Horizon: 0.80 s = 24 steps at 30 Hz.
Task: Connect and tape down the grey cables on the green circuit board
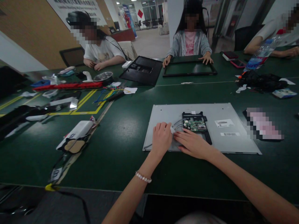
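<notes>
A grey metal display panel [224,113] lies flat on the green table in front of me. On its middle sits a green circuit board [193,123] in a black plastic frame [207,137]. Grey cables [178,123] run from the board's left side towards my left hand [161,137]. That hand is closed, its fingertips at a small white piece [172,129] whose kind I cannot make out. My right hand [195,144] lies palm down with fingers stretched out, over the panel's front part and the frame's lower left. Its fingertips are close to the white piece.
A phone [263,123] lies right of the panel. On the left are a white pack with a cable [78,133] and loose wires [109,95]. Across the table, a person's hands touch a black bezel [190,74] beside a black back cover [142,70]. A bottle [259,57] stands far right.
</notes>
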Each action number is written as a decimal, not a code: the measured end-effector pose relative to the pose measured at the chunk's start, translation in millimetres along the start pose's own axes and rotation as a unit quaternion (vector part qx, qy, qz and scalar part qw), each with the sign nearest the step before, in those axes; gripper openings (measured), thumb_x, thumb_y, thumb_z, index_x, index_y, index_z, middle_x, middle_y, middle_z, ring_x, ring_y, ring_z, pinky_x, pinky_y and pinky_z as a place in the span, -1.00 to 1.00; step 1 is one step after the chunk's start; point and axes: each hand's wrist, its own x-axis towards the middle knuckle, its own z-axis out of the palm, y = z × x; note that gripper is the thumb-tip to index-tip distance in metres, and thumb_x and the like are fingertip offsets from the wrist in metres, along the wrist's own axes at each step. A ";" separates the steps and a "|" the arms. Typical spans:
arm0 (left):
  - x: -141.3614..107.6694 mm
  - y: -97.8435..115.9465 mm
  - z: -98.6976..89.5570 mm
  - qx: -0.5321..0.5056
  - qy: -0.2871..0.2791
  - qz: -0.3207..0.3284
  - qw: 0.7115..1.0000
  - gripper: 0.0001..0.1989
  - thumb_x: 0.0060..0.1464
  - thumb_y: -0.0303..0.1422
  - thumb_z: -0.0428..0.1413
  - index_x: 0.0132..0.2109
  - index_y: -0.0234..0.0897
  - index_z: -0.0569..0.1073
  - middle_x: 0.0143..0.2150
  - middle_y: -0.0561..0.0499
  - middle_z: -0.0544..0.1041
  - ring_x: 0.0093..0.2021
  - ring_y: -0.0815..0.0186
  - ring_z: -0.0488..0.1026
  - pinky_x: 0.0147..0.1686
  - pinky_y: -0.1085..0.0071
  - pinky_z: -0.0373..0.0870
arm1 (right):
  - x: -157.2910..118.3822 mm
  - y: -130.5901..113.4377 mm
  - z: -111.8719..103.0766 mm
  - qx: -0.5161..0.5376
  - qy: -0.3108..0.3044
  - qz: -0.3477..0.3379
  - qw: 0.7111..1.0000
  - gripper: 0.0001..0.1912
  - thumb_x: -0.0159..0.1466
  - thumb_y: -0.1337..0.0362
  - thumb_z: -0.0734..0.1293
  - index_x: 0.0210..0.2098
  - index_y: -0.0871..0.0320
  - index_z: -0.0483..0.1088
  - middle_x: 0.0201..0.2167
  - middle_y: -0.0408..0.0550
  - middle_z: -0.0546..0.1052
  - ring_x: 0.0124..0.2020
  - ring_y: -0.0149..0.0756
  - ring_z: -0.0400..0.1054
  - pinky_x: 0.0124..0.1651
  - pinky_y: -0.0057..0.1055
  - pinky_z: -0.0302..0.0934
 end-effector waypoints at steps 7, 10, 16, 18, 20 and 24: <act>-6.0 -3.5 -4.0 -0.071 0.036 0.078 0.994 -0.76 0.24 -0.47 -0.06 -0.03 -0.26 0.44 -0.19 -0.10 0.47 -0.15 0.20 0.40 -0.10 0.26 0.34 | 2.2 0.8 2.0 0.025 0.012 0.013 1.000 -0.61 0.34 0.24 0.21 0.12 0.23 0.33 0.16 0.16 0.42 0.20 -0.10 0.27 0.33 -0.02 0.00; -8.9 -0.7 -5.0 -0.063 -0.025 0.132 0.989 -0.80 0.23 -0.47 -0.04 -0.12 -0.24 0.46 -0.15 -0.10 0.50 -0.12 0.20 0.42 -0.09 0.24 0.36 | 3.1 0.5 3.6 0.037 0.015 0.016 0.999 -0.62 0.32 0.25 0.23 0.11 0.23 0.32 0.16 0.15 0.41 0.20 -0.12 0.27 0.33 -0.05 0.01; -7.7 -0.4 1.5 -0.071 -0.035 0.030 0.996 -0.82 0.22 -0.50 -0.02 -0.15 -0.27 0.46 -0.09 -0.10 0.55 -0.09 0.17 0.47 -0.04 0.22 0.39 | 4.8 -1.7 6.9 0.035 0.023 0.018 0.999 -0.53 0.34 0.23 0.21 0.20 0.26 0.24 0.21 0.17 0.37 0.23 -0.13 0.24 0.32 -0.07 0.04; -8.3 0.1 3.6 -0.069 -0.043 0.018 0.997 -0.82 0.22 -0.49 -0.02 -0.14 -0.27 0.47 -0.05 -0.11 0.55 -0.08 0.17 0.49 -0.02 0.22 0.40 | 4.7 -2.0 7.7 0.028 0.021 0.018 0.999 -0.52 0.34 0.23 0.21 0.20 0.27 0.24 0.21 0.18 0.36 0.23 -0.12 0.24 0.32 -0.08 0.05; -9.2 1.9 4.7 -0.059 -0.046 0.014 0.997 -0.82 0.23 -0.48 -0.02 -0.14 -0.29 0.47 -0.02 -0.14 0.55 -0.04 0.16 0.50 0.01 0.22 0.40 | 3.8 -2.0 8.6 0.028 0.018 0.018 0.999 -0.51 0.33 0.23 0.21 0.20 0.31 0.25 0.20 0.22 0.37 0.23 -0.10 0.24 0.32 -0.07 0.05; -9.7 6.7 4.6 -0.045 -0.050 0.016 0.998 -0.81 0.22 -0.50 -0.02 -0.14 -0.32 0.48 0.01 -0.20 0.55 0.02 0.16 0.49 0.06 0.20 0.38 | -0.1 -2.4 11.1 0.033 0.016 0.019 0.999 -0.51 0.34 0.23 0.20 0.20 0.35 0.25 0.20 0.24 0.37 0.24 -0.10 0.23 0.31 -0.09 0.07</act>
